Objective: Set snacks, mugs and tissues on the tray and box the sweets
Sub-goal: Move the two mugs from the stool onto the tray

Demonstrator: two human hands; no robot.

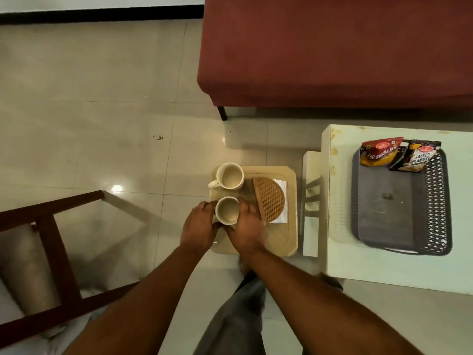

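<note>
Clasping near mug [227, 210] with curled left hand [199, 226] and right hand [247, 226] atop beige stool [281, 239], pale tiled floor [102, 124] below. Right of stool, on grey tray [384, 221]: black packet [419, 157] marked "SALTED PEANUTS", red packet [378, 152] marked "BHUJIA".

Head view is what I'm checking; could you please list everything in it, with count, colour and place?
near mug: one, cream, front left of the stool
far mug: one, cream, far left corner of the stool
tissue holder: one, brown, half-round, on the stool right of the mugs
tissues: white, in the holder
stool: one, beige, on the floor ahead
tray: one, dark grey, on the table
snack packets: two, red-yellow and black, far end of the tray
table: one, pale, right
sofa: one, maroon, beyond the table
chair: one, dark wood, left
left hand: grip on the near mug's left side
right hand: grip on its right side
</note>
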